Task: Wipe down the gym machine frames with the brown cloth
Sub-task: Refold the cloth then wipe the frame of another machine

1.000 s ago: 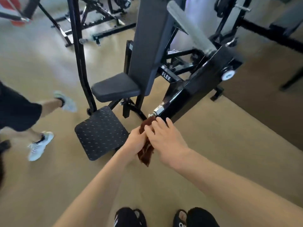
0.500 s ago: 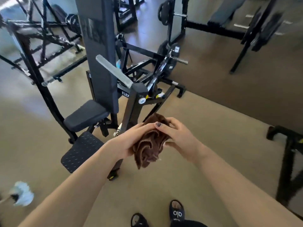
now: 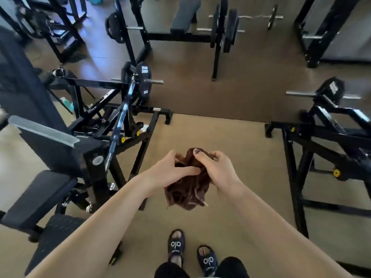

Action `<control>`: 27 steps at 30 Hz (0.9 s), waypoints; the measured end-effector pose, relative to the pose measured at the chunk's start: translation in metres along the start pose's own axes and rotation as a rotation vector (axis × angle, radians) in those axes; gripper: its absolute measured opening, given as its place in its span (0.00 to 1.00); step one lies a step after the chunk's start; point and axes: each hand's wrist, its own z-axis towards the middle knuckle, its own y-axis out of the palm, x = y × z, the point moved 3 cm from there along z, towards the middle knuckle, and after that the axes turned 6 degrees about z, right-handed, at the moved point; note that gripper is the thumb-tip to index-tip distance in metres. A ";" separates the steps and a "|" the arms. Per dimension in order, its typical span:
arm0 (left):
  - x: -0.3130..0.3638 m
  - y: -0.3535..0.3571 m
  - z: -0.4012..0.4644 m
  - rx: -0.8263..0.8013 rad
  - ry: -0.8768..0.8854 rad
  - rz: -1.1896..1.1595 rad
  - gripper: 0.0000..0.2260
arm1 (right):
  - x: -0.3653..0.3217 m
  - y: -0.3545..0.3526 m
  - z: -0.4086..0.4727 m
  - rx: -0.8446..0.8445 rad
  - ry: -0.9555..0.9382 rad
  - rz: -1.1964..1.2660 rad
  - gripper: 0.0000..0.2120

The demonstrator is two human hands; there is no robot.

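Between two black machines, over bare floor, the left hand [image 3: 172, 173] and right hand [image 3: 215, 170] now bunch the brown cloth [image 3: 186, 192] in pinched fingers, lifted off the left machine's frame [image 3: 96, 163], so wiping has paused for refolding.

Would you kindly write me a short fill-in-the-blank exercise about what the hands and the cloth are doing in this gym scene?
1. Both the left hand and the right hand grip the bunched ____ cloth.
2. The cloth is held in the air and touches ____ of the machines.
3. The black steel machine frame with the grey padded seat stands to the person's ____.
4. The person's two dark slippers stand on the ____ floor.

Missing words: brown; none; left; tan
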 end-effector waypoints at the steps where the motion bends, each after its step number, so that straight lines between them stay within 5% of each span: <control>1: 0.004 0.000 0.007 -0.023 0.017 0.017 0.33 | -0.001 -0.005 0.002 0.020 0.001 0.022 0.22; 6: 0.034 0.002 0.041 -0.234 0.085 0.035 0.30 | -0.010 -0.031 0.003 0.163 -0.034 0.165 0.22; 9: 0.056 0.006 0.058 -0.425 0.123 -0.103 0.16 | -0.022 -0.045 0.002 0.246 -0.053 0.253 0.17; 12: 0.075 0.011 0.075 -0.405 0.107 -0.117 0.08 | -0.028 -0.060 -0.004 0.323 -0.069 0.338 0.14; 20: 0.134 0.080 0.090 -0.741 0.098 0.012 0.19 | -0.020 -0.122 -0.032 0.608 -0.154 0.449 0.07; 27: 0.198 0.151 0.108 -0.838 0.145 -0.035 0.12 | -0.030 -0.199 -0.037 0.755 -0.210 0.461 0.09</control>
